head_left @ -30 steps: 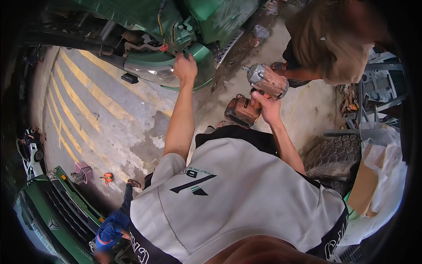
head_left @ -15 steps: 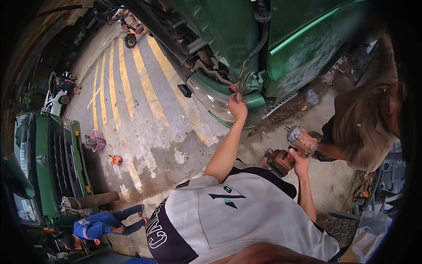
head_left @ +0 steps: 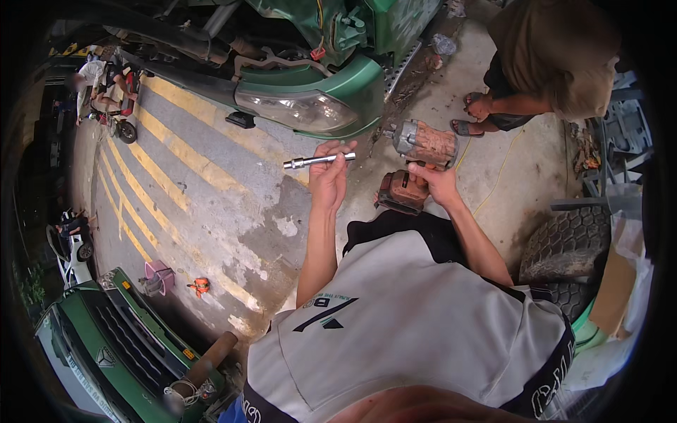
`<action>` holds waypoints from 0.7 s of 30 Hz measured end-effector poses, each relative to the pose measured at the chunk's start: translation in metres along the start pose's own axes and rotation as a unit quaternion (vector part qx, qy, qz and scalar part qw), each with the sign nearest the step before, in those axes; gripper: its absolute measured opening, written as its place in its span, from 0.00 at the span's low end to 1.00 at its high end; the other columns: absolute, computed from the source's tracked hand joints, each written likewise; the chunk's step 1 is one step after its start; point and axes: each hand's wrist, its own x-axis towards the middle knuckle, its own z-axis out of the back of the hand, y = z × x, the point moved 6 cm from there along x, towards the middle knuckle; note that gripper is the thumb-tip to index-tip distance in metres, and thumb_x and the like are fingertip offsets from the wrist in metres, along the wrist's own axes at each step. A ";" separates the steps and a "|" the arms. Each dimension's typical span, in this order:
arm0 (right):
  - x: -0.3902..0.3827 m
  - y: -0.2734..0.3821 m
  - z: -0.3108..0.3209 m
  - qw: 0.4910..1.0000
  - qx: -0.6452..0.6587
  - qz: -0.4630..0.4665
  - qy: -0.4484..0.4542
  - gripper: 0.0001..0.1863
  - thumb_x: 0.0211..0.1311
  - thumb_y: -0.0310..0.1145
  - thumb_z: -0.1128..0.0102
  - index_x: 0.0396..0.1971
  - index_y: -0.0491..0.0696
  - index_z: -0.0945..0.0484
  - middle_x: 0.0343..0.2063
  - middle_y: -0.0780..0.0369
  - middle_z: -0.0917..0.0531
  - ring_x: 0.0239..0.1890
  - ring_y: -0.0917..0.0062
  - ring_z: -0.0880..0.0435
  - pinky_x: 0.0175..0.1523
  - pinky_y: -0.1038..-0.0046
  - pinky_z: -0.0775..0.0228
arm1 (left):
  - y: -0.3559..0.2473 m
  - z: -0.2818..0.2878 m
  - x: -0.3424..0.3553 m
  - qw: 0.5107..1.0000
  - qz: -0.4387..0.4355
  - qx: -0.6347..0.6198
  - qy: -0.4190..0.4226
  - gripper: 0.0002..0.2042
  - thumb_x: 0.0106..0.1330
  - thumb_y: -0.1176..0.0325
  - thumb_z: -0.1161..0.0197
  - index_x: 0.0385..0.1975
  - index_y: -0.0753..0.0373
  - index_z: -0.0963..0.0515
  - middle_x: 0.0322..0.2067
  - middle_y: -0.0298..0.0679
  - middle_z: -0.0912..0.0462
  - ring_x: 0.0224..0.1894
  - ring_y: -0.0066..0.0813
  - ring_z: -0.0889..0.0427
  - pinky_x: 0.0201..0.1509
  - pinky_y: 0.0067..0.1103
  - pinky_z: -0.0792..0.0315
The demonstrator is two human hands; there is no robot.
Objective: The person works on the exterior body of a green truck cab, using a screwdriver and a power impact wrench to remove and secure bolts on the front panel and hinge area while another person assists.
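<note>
One long silver metal socket extension bar point(head_left: 319, 161); one worn orange cordless impact wrench point(head_left: 416, 158); two green lorry cabs, one raised above point(head_left: 331, 84), one at lower left point(head_left: 106, 352); one black rubber tyre point(head_left: 564, 247); two parked scooters point(head_left: 116, 120) point(head_left: 70, 240) (both partly hidden); four yellow road stripes point(head_left: 176, 151).

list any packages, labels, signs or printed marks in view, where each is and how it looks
Cardboard box: far right beside the tyre, flat brown panel, plain.
Shirt logo: on the person's grey shirt, dark slanted stripe with small lettering.
Grille badge: lower left on the green truck front, small round metal emblem.
</note>
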 end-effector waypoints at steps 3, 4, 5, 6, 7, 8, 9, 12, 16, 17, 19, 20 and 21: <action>-0.015 -0.003 -0.016 0.999 0.020 -0.028 -0.002 0.10 0.62 0.26 0.28 0.39 0.42 0.20 0.30 0.65 0.16 0.29 0.79 0.19 0.36 0.75 0.26 | -0.013 -0.049 0.009 1.000 0.007 -0.014 0.012 0.11 0.76 0.70 0.42 0.52 0.68 0.28 0.57 0.55 0.20 0.61 0.42 0.19 0.55 0.22 0.19; -0.017 -0.003 -0.018 1.000 0.017 -0.004 -0.008 0.10 0.62 0.26 0.28 0.39 0.43 0.20 0.30 0.65 0.16 0.29 0.79 0.18 0.36 0.74 0.26 | -0.014 -0.065 0.010 0.999 0.026 -0.013 0.014 0.11 0.76 0.70 0.42 0.52 0.68 0.28 0.57 0.55 0.20 0.61 0.42 0.19 0.55 0.22 0.19; -0.015 -0.002 -0.019 0.999 0.014 0.028 -0.009 0.10 0.62 0.26 0.28 0.39 0.43 0.20 0.30 0.65 0.16 0.29 0.79 0.18 0.36 0.74 0.26 | -0.016 -0.078 0.017 0.998 0.036 -0.043 0.013 0.11 0.77 0.68 0.43 0.50 0.68 0.28 0.56 0.56 0.19 0.62 0.44 0.20 0.54 0.22 0.18; -0.018 -0.007 -0.017 0.999 0.019 0.026 -0.020 0.10 0.62 0.26 0.28 0.39 0.43 0.20 0.30 0.65 0.16 0.29 0.79 0.18 0.36 0.74 0.26 | -0.012 -0.084 0.020 0.996 0.047 -0.072 0.011 0.11 0.78 0.66 0.43 0.47 0.67 0.28 0.55 0.56 0.19 0.62 0.45 0.20 0.53 0.22 0.16; -0.020 -0.010 -0.016 0.999 0.035 0.025 -0.019 0.10 0.62 0.26 0.28 0.39 0.43 0.20 0.30 0.65 0.16 0.30 0.79 0.18 0.37 0.74 0.26 | -0.009 -0.088 0.022 0.997 0.042 -0.056 0.018 0.11 0.78 0.64 0.44 0.47 0.68 0.29 0.56 0.57 0.20 0.62 0.48 0.20 0.55 0.26 0.16; -0.022 -0.012 -0.015 0.998 0.051 0.024 -0.017 0.10 0.62 0.26 0.28 0.40 0.44 0.20 0.30 0.65 0.16 0.30 0.80 0.18 0.37 0.74 0.26 | -0.002 -0.094 0.023 0.997 0.053 -0.052 0.028 0.11 0.78 0.64 0.44 0.47 0.68 0.29 0.56 0.57 0.20 0.62 0.48 0.20 0.55 0.26 0.16; -0.020 -0.012 -0.010 0.998 0.057 0.027 -0.030 0.10 0.62 0.26 0.28 0.40 0.44 0.20 0.30 0.65 0.16 0.30 0.80 0.18 0.37 0.74 0.26 | 0.003 -0.098 0.024 0.997 0.054 -0.050 0.023 0.12 0.78 0.63 0.44 0.47 0.68 0.29 0.56 0.57 0.20 0.61 0.48 0.20 0.54 0.28 0.16; -0.020 0.000 0.000 0.993 0.101 0.054 -0.031 0.16 0.55 0.25 0.22 0.43 0.42 0.18 0.26 0.67 0.16 0.24 0.85 0.20 0.28 0.78 0.28 | 0.011 -0.112 0.025 0.997 0.071 -0.031 0.018 0.13 0.78 0.62 0.43 0.47 0.68 0.29 0.54 0.57 0.19 0.59 0.47 0.18 0.53 0.29 0.16; -0.020 0.006 0.023 0.997 -0.016 0.053 -0.048 0.23 0.55 0.26 0.21 0.50 0.41 0.20 0.38 0.63 0.13 0.39 0.81 0.16 0.46 0.73 0.22 | 0.020 -0.121 0.033 0.986 0.098 0.135 -0.017 0.15 0.77 0.59 0.41 0.46 0.67 0.29 0.49 0.55 0.16 0.52 0.42 0.13 0.53 0.30 0.16; -0.018 0.012 0.028 0.986 -0.064 0.145 -0.047 0.25 0.55 0.27 0.21 0.52 0.41 0.21 0.43 0.62 0.12 0.45 0.80 0.16 0.53 0.72 0.22 | 0.026 -0.121 0.035 0.980 0.102 0.168 -0.018 0.16 0.76 0.58 0.40 0.46 0.67 0.29 0.46 0.54 0.14 0.49 0.39 0.12 0.51 0.27 0.16; -0.014 -0.012 0.040 0.995 0.007 0.088 -0.050 0.27 0.54 0.26 0.21 0.54 0.41 0.21 0.47 0.62 0.13 0.50 0.79 0.18 0.59 0.71 0.26 | 0.047 -0.118 0.041 0.973 0.126 0.192 -0.016 0.16 0.76 0.58 0.39 0.46 0.67 0.29 0.47 0.54 0.14 0.48 0.37 0.12 0.49 0.26 0.17; -0.012 -0.028 0.043 0.996 0.070 0.034 -0.044 0.29 0.54 0.26 0.21 0.56 0.41 0.22 0.51 0.61 0.14 0.55 0.78 0.19 0.65 0.69 0.29 | 0.060 -0.118 0.044 0.968 0.141 0.207 -0.018 0.16 0.76 0.58 0.39 0.47 0.67 0.29 0.47 0.54 0.15 0.48 0.34 0.13 0.48 0.25 0.18; -0.009 -0.032 0.046 0.991 0.079 0.082 -0.077 0.25 0.56 0.28 0.22 0.53 0.41 0.21 0.42 0.62 0.13 0.45 0.78 0.16 0.54 0.70 0.23 | 0.073 -0.122 0.043 0.971 0.136 0.195 -0.005 0.15 0.76 0.61 0.38 0.47 0.67 0.30 0.49 0.55 0.15 0.46 0.27 0.14 0.49 0.21 0.21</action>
